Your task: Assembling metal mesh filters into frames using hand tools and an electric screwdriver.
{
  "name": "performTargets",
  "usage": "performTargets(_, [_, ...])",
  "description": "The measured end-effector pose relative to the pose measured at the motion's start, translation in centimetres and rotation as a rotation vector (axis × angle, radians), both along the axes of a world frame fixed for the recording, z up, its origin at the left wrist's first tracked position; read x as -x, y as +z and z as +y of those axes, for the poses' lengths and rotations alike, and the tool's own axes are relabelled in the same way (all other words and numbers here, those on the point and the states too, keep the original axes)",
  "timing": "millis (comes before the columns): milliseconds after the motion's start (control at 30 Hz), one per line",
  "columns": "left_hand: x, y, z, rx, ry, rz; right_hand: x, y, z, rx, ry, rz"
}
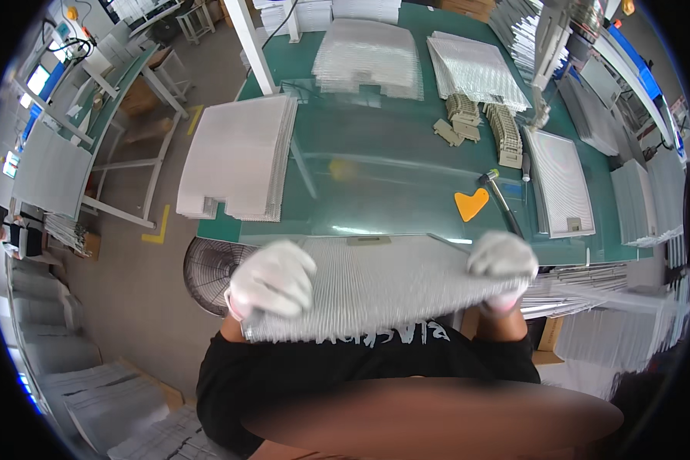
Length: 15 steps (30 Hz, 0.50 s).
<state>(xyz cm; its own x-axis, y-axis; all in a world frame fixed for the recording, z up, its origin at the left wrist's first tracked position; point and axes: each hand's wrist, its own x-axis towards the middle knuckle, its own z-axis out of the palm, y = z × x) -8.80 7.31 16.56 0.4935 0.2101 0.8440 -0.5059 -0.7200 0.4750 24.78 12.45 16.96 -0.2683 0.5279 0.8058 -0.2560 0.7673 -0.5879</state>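
A pleated, light grey filter panel is held in front of my body, just off the near edge of the green table. Gloved in white, my left hand is closed on its left side. My right hand, slightly smeared by motion and also in a white glove, grips the right side. A small beige plastic piece sits at the panel's far edge. Beyond my right hand lie a hammer, an orange scraper and a screwdriver.
White sheets are stacked at the table's left. Pleated panels lie at the back, others back right. Beige plastic pieces stand in a row beside a framed panel. A round fan stands left of the table.
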Motion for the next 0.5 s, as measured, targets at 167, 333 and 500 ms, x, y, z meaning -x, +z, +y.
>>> performTargets(167, [1.1, -2.7, -2.6, 0.191, 0.195, 0.533, -4.2, -1.5, -3.3, -0.069, 0.261, -0.418])
performTargets(333, [1.9, -6.0, -0.3, 0.108, 0.58, 0.845, -3.8, -2.5, -4.6, -0.093, 0.221, -0.443])
performTargets(500, [2.8, -8.1, 2.2, 0.154, 0.613, 0.963, -2.4, -4.1, -4.0, -0.02, 0.075, -0.159])
